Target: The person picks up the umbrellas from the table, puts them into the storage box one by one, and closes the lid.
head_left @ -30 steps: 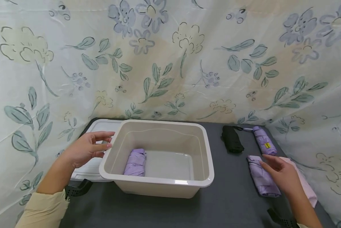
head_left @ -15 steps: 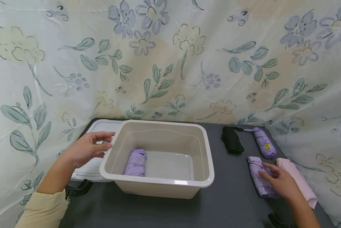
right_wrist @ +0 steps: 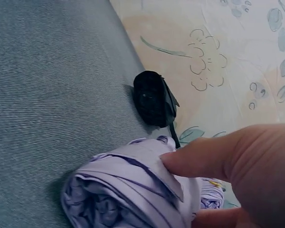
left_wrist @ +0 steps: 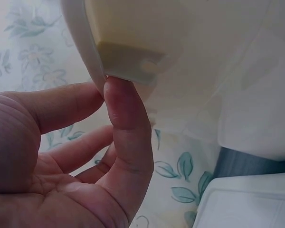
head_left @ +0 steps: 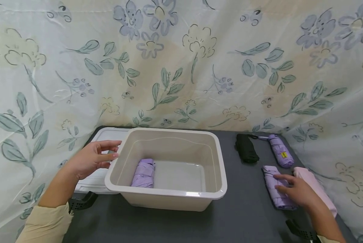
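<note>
A beige plastic bin (head_left: pixel 172 192) stands at the middle of the table. My left hand (head_left: pixel 91 158) pinches its left rim, with thumb and index finger meeting at the bin's edge (left_wrist: pixel 83 42) in the left wrist view. Inside the bin, toward its left, lies a purple folded umbrella (head_left: pixel 143 173). Over at the right, my right hand (head_left: pixel 299 190) rests on another purple folded umbrella (head_left: pixel 271 172), which lies on the table. In the right wrist view the thumb (right_wrist: pixel 190 159) touches the wrapped cloth (right_wrist: pixel 128 185); most other fingers are hidden.
Behind the bin's left side lies a white lid (head_left: pixel 93 182). A black folded umbrella (head_left: pixel 247 148) and a purple one with a yellow tag (head_left: pixel 280 152) lie at the back right. A pink fabric roll (head_left: pixel 316 189) sits beside my right hand. Flowered cloth (head_left: pixel 181 84) surrounds the table.
My right hand has shifted slightly left onto the purple umbrella, uncovering more of the pink roll. The left hand and the bin have stayed in place.
</note>
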`<move>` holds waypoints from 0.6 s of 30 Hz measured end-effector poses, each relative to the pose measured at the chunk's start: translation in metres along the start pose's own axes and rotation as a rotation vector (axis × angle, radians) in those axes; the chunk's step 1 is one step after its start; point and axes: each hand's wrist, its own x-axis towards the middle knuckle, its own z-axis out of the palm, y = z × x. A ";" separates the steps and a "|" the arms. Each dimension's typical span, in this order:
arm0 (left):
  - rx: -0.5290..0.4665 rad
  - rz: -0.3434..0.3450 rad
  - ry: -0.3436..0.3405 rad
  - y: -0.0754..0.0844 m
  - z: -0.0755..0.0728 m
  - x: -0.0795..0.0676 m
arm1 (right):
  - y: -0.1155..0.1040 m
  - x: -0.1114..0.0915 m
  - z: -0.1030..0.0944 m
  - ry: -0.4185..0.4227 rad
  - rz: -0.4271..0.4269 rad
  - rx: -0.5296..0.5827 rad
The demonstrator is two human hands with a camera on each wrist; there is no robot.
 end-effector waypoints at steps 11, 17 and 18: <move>0.003 0.001 0.006 -0.002 0.001 -0.001 | 0.006 0.005 -0.002 0.023 -0.006 -0.056; 0.011 -0.002 0.010 -0.002 0.001 -0.001 | 0.006 0.008 0.001 0.056 -0.032 -0.075; 0.009 -0.003 0.009 -0.002 0.002 -0.001 | 0.006 0.008 0.001 0.054 -0.034 -0.075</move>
